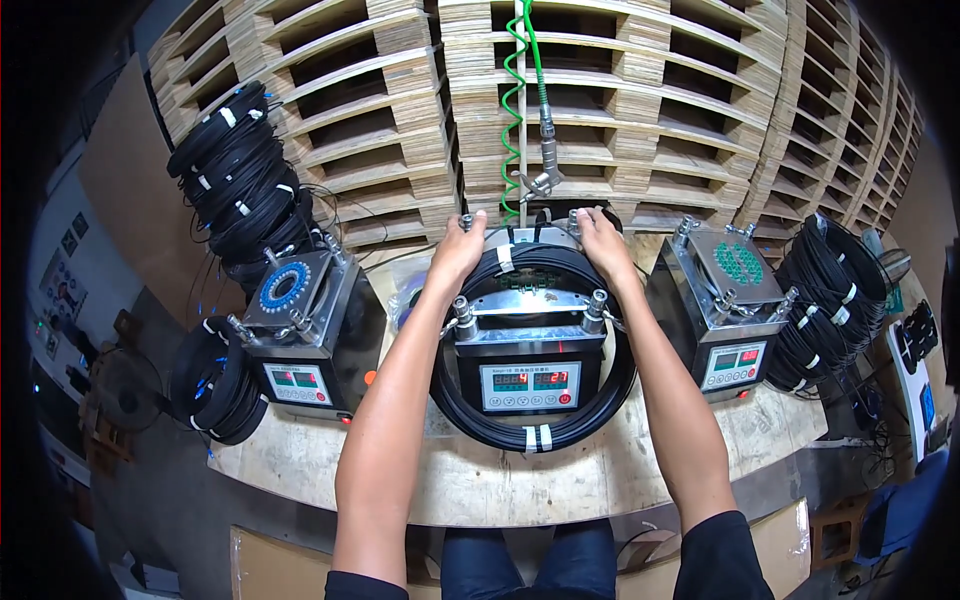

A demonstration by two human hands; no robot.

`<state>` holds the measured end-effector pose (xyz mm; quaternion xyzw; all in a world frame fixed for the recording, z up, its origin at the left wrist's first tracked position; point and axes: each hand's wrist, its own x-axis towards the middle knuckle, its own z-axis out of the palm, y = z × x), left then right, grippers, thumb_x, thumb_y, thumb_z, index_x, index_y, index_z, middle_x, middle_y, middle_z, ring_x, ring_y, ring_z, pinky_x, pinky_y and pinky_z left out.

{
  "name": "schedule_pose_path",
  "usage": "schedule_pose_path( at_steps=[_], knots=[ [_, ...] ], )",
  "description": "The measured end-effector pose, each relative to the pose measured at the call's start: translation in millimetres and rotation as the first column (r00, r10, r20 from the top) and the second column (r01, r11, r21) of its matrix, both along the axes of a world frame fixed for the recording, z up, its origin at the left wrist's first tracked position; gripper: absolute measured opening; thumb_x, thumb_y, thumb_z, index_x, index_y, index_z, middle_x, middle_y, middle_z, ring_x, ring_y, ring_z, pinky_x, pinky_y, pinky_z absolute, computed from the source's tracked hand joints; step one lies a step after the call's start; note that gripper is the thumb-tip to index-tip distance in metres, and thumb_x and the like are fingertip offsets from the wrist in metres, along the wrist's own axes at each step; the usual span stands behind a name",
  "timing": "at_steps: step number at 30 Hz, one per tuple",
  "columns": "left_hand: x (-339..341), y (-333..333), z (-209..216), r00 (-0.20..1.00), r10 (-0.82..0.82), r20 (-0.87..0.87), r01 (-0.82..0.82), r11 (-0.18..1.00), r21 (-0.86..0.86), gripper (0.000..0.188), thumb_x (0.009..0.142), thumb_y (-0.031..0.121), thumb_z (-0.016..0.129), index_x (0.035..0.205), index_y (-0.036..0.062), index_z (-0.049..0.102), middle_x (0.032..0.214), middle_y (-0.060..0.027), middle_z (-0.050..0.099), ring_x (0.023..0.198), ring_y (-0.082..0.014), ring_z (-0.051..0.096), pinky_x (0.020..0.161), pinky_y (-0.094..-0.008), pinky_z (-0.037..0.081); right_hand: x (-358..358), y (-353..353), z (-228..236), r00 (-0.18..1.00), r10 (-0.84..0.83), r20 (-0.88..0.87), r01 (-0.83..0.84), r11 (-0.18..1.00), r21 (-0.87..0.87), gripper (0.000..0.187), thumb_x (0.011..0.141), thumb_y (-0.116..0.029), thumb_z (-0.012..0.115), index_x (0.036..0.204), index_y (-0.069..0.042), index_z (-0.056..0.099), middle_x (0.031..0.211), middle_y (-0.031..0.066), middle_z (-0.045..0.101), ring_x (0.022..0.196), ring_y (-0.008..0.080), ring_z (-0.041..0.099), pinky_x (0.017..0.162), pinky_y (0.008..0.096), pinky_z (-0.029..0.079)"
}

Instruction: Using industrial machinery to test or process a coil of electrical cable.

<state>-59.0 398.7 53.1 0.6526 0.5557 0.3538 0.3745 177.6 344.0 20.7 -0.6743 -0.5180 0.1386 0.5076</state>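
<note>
A boxy metal machine [527,345] with a lit red display stands in the middle of the table. A coil of black cable [540,437] with white tape wraps lies around it, draped over its far side. My left hand [459,252] is closed around the far left clamp post [467,221] of this machine. At the far right post [574,217], my right hand [603,246] has its fingers closed too. Two near metal posts [461,308] stand at the front corners of the top plate, with no hand on them. My fingertips are partly hidden.
Similar machines stand left [290,330] with a ring of blue connectors and right [735,320] with green ones. Black cable coils are stacked far left [245,180] and right [825,300]. An air gun [545,170] hangs on a green coiled hose before wooden pallets [610,90].
</note>
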Motion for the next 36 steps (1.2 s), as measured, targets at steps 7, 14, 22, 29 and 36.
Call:
schedule_pose_path(
  at_steps=[7, 14, 22, 29, 36],
  knots=[
    [-3.3, 2.6, -1.7, 0.999, -0.021, -0.026, 0.023, 0.998, 0.059, 0.086, 0.095, 0.058, 0.049, 0.151, -0.0034, 0.029, 0.145, -0.0328, 0.044, 0.138, -0.0411, 0.042, 0.114, -0.0409, 0.033, -5.9, -2.8, 5.1, 1.0, -0.003, -0.018, 0.003, 1.0, 0.009, 0.06, 0.1, -0.05, 0.045, 0.135, -0.002, 0.053, 0.121, 0.0315, 0.062, 0.12, 0.045, 0.057, 0.102, 0.0451, 0.044],
    [-2.5, 5.8, -6.0, 0.998, -0.055, 0.035, 0.054, 0.998, 0.029, 0.09, 0.093, 0.06, 0.051, 0.15, -0.0055, 0.028, 0.143, -0.0338, 0.046, 0.137, -0.0421, 0.044, 0.113, -0.0408, 0.034, -13.0, -12.7, 15.0, 0.99, -0.099, 0.099, 0.111, 0.987, -0.12, 0.063, 0.099, -0.053, 0.044, 0.138, -0.003, 0.051, 0.123, 0.0313, 0.061, 0.12, 0.0466, 0.057, 0.103, 0.0479, 0.043],
    [-1.3, 7.2, -5.9, 1.0, 0.001, -0.023, 0.0, 1.0, 0.016, 0.091, 0.092, 0.063, 0.05, 0.152, -0.001, 0.027, 0.142, -0.0339, 0.047, 0.135, -0.043, 0.045, 0.113, -0.0422, 0.035, -5.8, -6.3, 6.0, 0.997, 0.007, 0.07, -0.013, 0.996, 0.086, 0.056, 0.102, -0.044, 0.046, 0.136, 0.0, 0.05, 0.122, 0.0314, 0.061, 0.118, 0.0454, 0.058, 0.1, 0.0455, 0.046],
    [-1.2, -1.2, 2.1, 0.998, -0.06, -0.009, 0.061, 0.997, 0.044, 0.093, 0.093, 0.062, 0.052, 0.151, -0.0053, 0.026, 0.145, -0.034, 0.043, 0.139, -0.0414, 0.042, 0.114, -0.041, 0.033, -6.9, -9.8, 11.6, 0.999, -0.037, 0.024, 0.037, 0.999, -0.017, 0.059, 0.1, -0.048, 0.047, 0.137, -0.002, 0.051, 0.12, 0.0314, 0.063, 0.118, 0.0451, 0.058, 0.1, 0.0455, 0.046],
    [-3.9, -2.8, 3.0, 0.997, -0.062, 0.038, 0.063, 0.998, -0.006, 0.094, 0.093, 0.061, 0.052, 0.151, -0.0072, 0.024, 0.147, -0.0349, 0.04, 0.141, -0.0398, 0.038, 0.115, -0.039, 0.031, -12.0, -11.5, 14.3, 0.993, -0.056, 0.106, 0.069, 0.99, -0.119, 0.06, 0.101, -0.05, 0.041, 0.139, -0.004, 0.05, 0.126, 0.0279, 0.061, 0.12, 0.0461, 0.056, 0.103, 0.0473, 0.044]
  ],
)
